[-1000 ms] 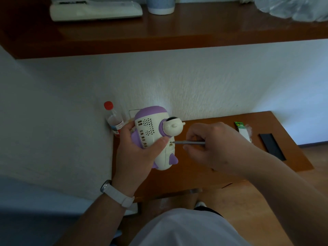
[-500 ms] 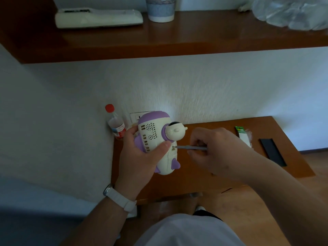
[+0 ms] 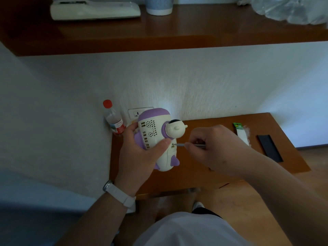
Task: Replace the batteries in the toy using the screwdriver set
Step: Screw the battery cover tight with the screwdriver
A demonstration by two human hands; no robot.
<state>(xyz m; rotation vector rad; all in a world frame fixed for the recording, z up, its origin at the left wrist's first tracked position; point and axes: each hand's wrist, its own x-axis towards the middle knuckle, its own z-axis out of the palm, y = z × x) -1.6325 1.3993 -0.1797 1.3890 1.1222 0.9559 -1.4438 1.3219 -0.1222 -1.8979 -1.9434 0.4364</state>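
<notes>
wood table [image 3: 221, 174] | left hand [image 3: 140, 157] grips toy [image 3: 156, 137] | right hand [image 3: 218, 150] pinches screwdriver [image 3: 193, 145]

Wears a white watch strap [image 3: 120, 194] round the left wrist, thicker where it overlaps on the inner side. Carries a rounded watch case [image 3: 107, 185] at the wrist's outer edge, rim pale and metallic, face turned out of view. Shows both forearms bare up to the frame edge; left hand [image 3: 140, 157] and right hand [image 3: 218, 150] bare too. Has a white garment [image 3: 186, 229] across the lap, a strip of dark fabric [image 3: 206, 211] just past it, kind unclear, and what looks like a white shoe toe [image 3: 197, 204] beside that.
</notes>
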